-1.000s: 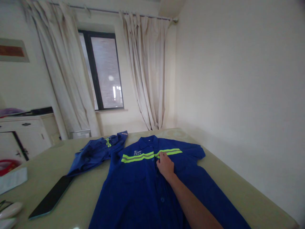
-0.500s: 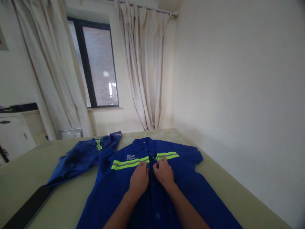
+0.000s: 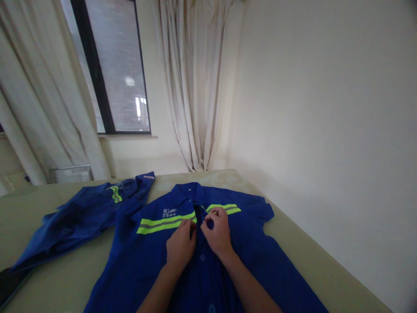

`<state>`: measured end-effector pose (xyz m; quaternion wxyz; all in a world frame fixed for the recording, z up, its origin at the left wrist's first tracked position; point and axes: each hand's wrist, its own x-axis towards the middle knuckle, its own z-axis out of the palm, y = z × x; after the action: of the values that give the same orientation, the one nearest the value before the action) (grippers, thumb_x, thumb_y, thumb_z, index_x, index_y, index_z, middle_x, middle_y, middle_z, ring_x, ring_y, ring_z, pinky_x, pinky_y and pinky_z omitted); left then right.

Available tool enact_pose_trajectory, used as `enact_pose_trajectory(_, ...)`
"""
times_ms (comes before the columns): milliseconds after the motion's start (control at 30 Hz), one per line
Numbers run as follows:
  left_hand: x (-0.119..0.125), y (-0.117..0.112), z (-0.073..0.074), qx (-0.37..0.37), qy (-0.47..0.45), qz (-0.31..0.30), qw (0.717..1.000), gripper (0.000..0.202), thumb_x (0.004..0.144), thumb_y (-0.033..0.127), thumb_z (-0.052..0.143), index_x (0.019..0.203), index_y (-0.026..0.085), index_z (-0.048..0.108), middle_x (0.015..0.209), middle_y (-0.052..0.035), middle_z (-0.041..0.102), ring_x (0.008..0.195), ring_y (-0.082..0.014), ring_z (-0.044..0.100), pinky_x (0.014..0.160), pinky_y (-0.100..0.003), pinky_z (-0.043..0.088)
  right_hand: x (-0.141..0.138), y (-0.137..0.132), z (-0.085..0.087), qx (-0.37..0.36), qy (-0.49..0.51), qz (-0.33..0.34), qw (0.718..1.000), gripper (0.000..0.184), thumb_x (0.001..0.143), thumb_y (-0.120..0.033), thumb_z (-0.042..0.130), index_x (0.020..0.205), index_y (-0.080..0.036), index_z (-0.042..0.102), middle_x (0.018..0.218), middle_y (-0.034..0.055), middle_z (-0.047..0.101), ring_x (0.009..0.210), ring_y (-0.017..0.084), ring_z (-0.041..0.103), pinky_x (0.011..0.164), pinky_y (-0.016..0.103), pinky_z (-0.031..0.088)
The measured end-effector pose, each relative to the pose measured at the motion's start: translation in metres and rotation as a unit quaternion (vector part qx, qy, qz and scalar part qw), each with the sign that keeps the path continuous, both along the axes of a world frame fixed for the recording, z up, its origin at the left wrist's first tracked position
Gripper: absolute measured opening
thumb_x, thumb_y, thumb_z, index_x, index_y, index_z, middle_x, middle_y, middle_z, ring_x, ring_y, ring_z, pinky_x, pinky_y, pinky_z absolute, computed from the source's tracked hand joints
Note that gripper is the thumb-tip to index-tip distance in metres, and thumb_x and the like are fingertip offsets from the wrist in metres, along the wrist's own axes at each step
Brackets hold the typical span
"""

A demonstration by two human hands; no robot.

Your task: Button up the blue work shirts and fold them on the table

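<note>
A blue work shirt with yellow-green reflective stripes lies front up on the pale green table, collar away from me. My left hand and my right hand meet at the shirt's button placket just below the chest stripe. Both hands have their fingers curled and pinching the two front edges of the shirt. A blue button shows just below the hands.
A second blue garment with a reflective stripe lies crumpled to the left. A dark flat object pokes in at the table's left edge. A white wall runs close along the right; a window and curtains stand behind the table.
One second ago only my right hand lay on the shirt. My left hand has come in beside it, and both have closed on the placket. The view has shifted right and nearer.
</note>
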<state>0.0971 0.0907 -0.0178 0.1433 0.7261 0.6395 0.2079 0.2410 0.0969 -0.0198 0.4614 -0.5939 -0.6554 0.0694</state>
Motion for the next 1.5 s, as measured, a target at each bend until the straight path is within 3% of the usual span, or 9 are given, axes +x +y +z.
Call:
enact_pose_trajectory(100, 0.001, -0.002, 0.002, -0.006, -0.011, 0.003, 1.000, 0.016, 0.098, 0.026, 0.046, 0.103, 0.027, 0.061, 0.112, -0.0011, 0.070, 0.099, -0.0193, 0.069, 0.071, -0.028, 0.042, 0.000, 0.003, -0.004, -0.021, 0.073, 0.112, 0.991, 0.015, 0.086, -0.018, 0.058, 0.079, -0.020, 0.070, 0.091, 0.0060, 0.067, 0.093, 0.021, 0.064, 0.090, 0.033, 0.050)
enact_pose_trajectory(200, -0.001, -0.001, 0.002, -0.026, -0.032, 0.025, 0.999, 0.018, 0.098, 0.028, 0.046, 0.106, 0.027, 0.062, 0.111, -0.0029, 0.073, 0.101, -0.0217, 0.069, 0.073, -0.029, 0.043, 0.002, 0.003, -0.010, -0.045, 0.098, 0.189, 0.976, 0.019, 0.087, -0.016, 0.056, 0.087, -0.021, 0.075, 0.093, 0.0055, 0.071, 0.094, 0.021, 0.066, 0.090, 0.032, 0.050)
enact_pose_trajectory(333, -0.006, 0.003, -0.001, -0.034, -0.095, 0.025, 0.995, 0.018, 0.097, 0.029, 0.049, 0.104, 0.028, 0.065, 0.109, -0.0007, 0.075, 0.103, -0.0211, 0.068, 0.076, -0.029, 0.043, 0.003, 0.004, -0.015, -0.046, 0.088, 0.163, 0.982, 0.025, 0.078, -0.010, 0.064, 0.096, -0.020, 0.077, 0.099, 0.0071, 0.071, 0.098, 0.023, 0.067, 0.093, 0.033, 0.049)
enact_pose_trajectory(467, -0.009, 0.007, -0.003, -0.034, -0.163, 0.015, 0.986, 0.022, 0.099, 0.035, 0.047, 0.101, 0.029, 0.068, 0.103, 0.0008, 0.077, 0.098, -0.0193, 0.069, 0.079, -0.027, 0.043, 0.002, 0.005, -0.013, -0.062, 0.076, 0.138, 0.985, 0.015, 0.082, -0.016, 0.066, 0.090, -0.020, 0.078, 0.095, 0.0073, 0.071, 0.092, 0.023, 0.067, 0.088, 0.033, 0.050)
enact_pose_trajectory(600, -0.010, 0.008, -0.004, -0.035, -0.171, 0.015, 0.985, 0.031, 0.099, 0.048, 0.046, 0.096, 0.028, 0.070, 0.096, 0.0001, 0.077, 0.092, -0.0204, 0.069, 0.076, -0.027, 0.043, 0.001, 0.003, -0.009, -0.053, 0.071, 0.147, 0.985, 0.012, 0.085, -0.017, 0.065, 0.086, -0.022, 0.076, 0.092, 0.0055, 0.069, 0.090, 0.022, 0.067, 0.086, 0.032, 0.049)
enact_pose_trajectory(900, -0.013, 0.014, -0.016, -0.028, -0.176, -0.004, 0.984, 0.026, 0.099, 0.028, 0.044, 0.110, 0.028, 0.067, 0.115, -0.0012, 0.075, 0.106, -0.0198, 0.067, 0.086, -0.028, 0.045, 0.000, 0.003, -0.016, -0.049, 0.056, 0.115, 0.991, 0.012, 0.087, -0.015, 0.057, 0.086, -0.021, 0.067, 0.091, 0.0059, 0.068, 0.090, 0.023, 0.065, 0.086, 0.033, 0.049)
enact_pose_trajectory(1133, -0.012, 0.010, -0.011, -0.033, -0.173, -0.004, 0.984, 0.019, 0.090, 0.020, 0.056, 0.104, 0.028, 0.065, 0.102, 0.0032, 0.075, 0.087, -0.0137, 0.069, 0.074, -0.023, 0.043, 0.003, 0.006, -0.015, -0.061, 0.060, 0.141, 0.986, 0.012, 0.082, -0.014, 0.063, 0.087, -0.021, 0.072, 0.093, 0.0060, 0.070, 0.093, 0.023, 0.066, 0.088, 0.034, 0.049)
enact_pose_trajectory(1400, -0.010, 0.005, -0.008, -0.016, -0.157, -0.014, 0.987, 0.017, 0.094, 0.024, 0.051, 0.105, 0.029, 0.063, 0.102, 0.0026, 0.075, 0.093, -0.0159, 0.068, 0.073, -0.024, 0.041, 0.001, 0.003, -0.012, -0.051, 0.046, 0.118, 0.991, 0.012, 0.085, -0.014, 0.059, 0.086, -0.020, 0.068, 0.092, 0.0058, 0.069, 0.089, 0.022, 0.066, 0.085, 0.032, 0.049)
enact_pose_trajectory(1500, -0.011, 0.006, -0.006, -0.020, -0.174, -0.015, 0.985, 0.019, 0.099, 0.034, 0.047, 0.103, 0.029, 0.065, 0.101, 0.0014, 0.075, 0.094, -0.0178, 0.069, 0.076, -0.026, 0.043, 0.001, 0.003, -0.009, -0.043, 0.061, 0.138, 0.988, 0.014, 0.086, -0.015, 0.059, 0.087, -0.021, 0.072, 0.092, 0.0058, 0.071, 0.090, 0.022, 0.067, 0.086, 0.032, 0.049)
